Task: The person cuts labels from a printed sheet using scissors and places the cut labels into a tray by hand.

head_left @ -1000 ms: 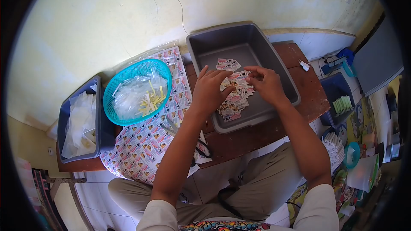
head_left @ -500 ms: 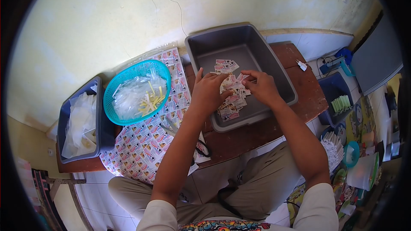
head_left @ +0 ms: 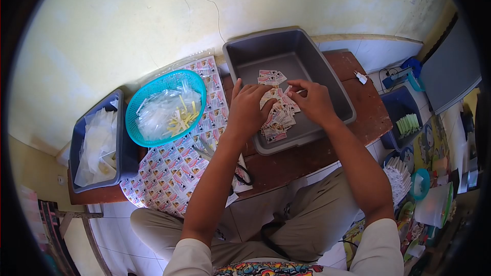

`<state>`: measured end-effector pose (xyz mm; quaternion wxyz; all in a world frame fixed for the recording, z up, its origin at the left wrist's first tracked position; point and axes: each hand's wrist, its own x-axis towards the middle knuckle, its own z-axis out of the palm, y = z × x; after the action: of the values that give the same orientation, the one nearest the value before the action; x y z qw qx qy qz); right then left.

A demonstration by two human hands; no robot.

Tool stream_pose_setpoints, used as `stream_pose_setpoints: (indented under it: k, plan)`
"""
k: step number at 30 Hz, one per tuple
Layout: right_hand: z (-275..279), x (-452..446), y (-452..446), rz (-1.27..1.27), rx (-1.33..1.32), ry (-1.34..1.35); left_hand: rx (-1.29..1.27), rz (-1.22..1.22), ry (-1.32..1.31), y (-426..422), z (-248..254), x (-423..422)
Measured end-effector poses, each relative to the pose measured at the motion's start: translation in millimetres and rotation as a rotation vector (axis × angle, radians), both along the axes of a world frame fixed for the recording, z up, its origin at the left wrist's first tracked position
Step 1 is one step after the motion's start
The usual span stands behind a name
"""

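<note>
Small printed paper labels (head_left: 279,120) lie in a loose pile inside the grey tub (head_left: 321,132), with a few more above them. My left hand (head_left: 249,106) is over the tub's left side, its fingers apart and at the pile's left edge; nothing shows in its grasp. On the other side of the pile, my right hand (head_left: 313,99) has thumb and forefinger pinched near the labels. Whether a label is between those fingertips is too small to tell.
A turquoise basket (head_left: 131,122) of clear plastic and yellow strips stands on printed sheets (head_left: 169,174), left of the tub. Farther left is a blue bin (head_left: 120,143) with plastic bags. Scissors (head_left: 240,174) lie beside my left forearm. A white charger (head_left: 361,77) sits at the table's right.
My right thumb and forefinger have drawn together over the pile. My left hand has stayed nearly in place, its thumb shifting slightly.
</note>
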<state>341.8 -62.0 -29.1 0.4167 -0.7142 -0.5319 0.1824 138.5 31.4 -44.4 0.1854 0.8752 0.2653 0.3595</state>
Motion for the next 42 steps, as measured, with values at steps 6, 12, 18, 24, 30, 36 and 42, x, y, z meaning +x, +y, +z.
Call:
stream_pose_setpoints:
  k: [6, 12, 18, 24, 30, 36, 42]
  plan:
    - [29, -37, 3, 0.076, 0.211, 0.013, 0.040, 0.042, -0.097, -7, 17, -26]
    - [45, -81, 9, 0.196, 0.328, 0.058, 0.047, 0.104, -0.127, -18, 36, -74]
    - [52, -130, 12, 0.318, 0.348, 0.020, 0.138, 0.184, -0.136, -32, 45, -133]
    - [51, -187, 7, 0.455, 0.272, 0.043, 0.004, 0.260, -0.157, -49, 39, -191]
    - [29, -231, 5, 0.578, 0.274, -0.001, -0.014, 0.364, -0.104, -67, 14, -247]
    - [0, -265, 0, 0.645, 0.180, -0.014, -0.094, 0.431, -0.051, -80, -21, -287]
    - [-36, -284, -1, 0.687, 0.122, -0.056, -0.174, 0.427, 0.012, -92, -40, -308]
